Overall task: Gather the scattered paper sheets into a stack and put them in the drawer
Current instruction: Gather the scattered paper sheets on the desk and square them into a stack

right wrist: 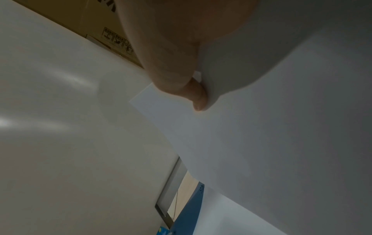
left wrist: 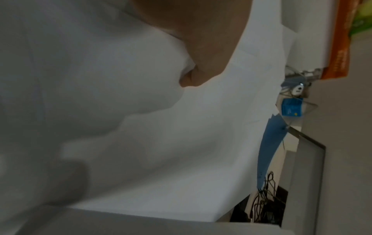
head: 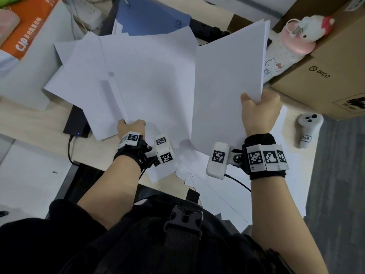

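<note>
White paper sheets cover the middle of the desk. My right hand (head: 258, 103) grips the near edge of a thick stack of sheets (head: 231, 76), lifted and tilted above the desk; in the right wrist view a fingertip (right wrist: 198, 101) presses under that stack (right wrist: 281, 127). My left hand (head: 131, 125) pinches the near edge of a fanned bunch of sheets (head: 126, 76) spread to the left; the left wrist view shows the thumb (left wrist: 193, 74) on the paper (left wrist: 161, 143). More loose sheets (head: 213, 194) hang over the desk's near edge. No drawer is in sight.
A cardboard box (head: 331, 72) and a pink-lidded bottle (head: 286, 48) stand at the right. A white controller (head: 309, 131) lies near the right edge. A blue folder (head: 150, 18) sits at the back, an orange-and-white box (head: 29, 40) on the left, a black device (head: 76, 121) with cable beside the sheets.
</note>
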